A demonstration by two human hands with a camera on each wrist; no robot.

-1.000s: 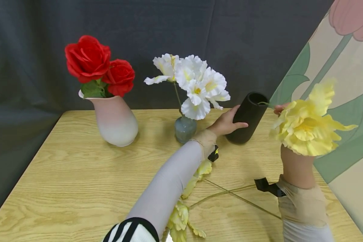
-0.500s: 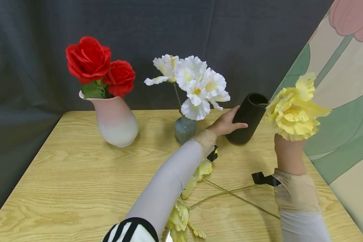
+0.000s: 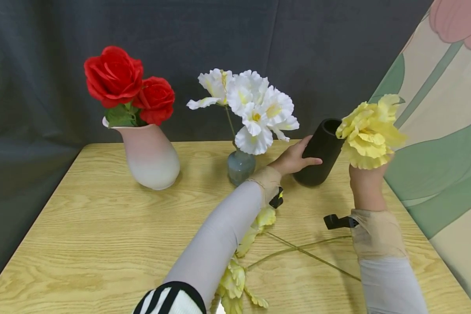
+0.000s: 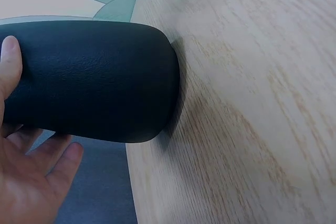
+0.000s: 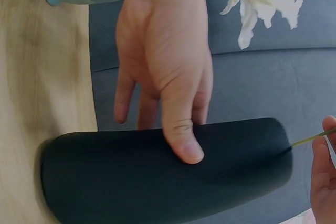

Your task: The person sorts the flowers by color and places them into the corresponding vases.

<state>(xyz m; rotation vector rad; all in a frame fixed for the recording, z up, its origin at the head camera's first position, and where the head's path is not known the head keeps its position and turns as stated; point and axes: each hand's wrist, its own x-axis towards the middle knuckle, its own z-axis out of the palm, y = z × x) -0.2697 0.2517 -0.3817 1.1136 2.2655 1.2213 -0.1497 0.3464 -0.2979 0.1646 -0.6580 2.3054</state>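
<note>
A black vase [image 3: 319, 152] stands on the table at the right, its base touching the wood. My left hand [image 3: 294, 159] holds its side, thumb across the front and fingers round the back. In the right wrist view, my right hand [image 5: 324, 179] pinches the thin green stem [image 5: 310, 139] of a yellow artificial flower beside the vase's mouth. The stem's lower end runs into the opening. In the head view the yellow flower [image 3: 370, 133] covers most of the right hand's fingers.
Two yellow flowers [image 3: 232, 279] with crossed stems [image 3: 298, 248] lie on the table [image 3: 102, 235], partly under the left forearm. White flowers [image 3: 255, 109] fill a small blue-grey vase [image 3: 240, 168] beside the left hand. Further left, red roses [image 3: 115, 76] stand in a pink-white vase [image 3: 151, 159].
My right hand has moved left with the yellow flower, bringing the bloom close to the black vase's rim and the stem further into its mouth. The left hand and vase have stayed put.
</note>
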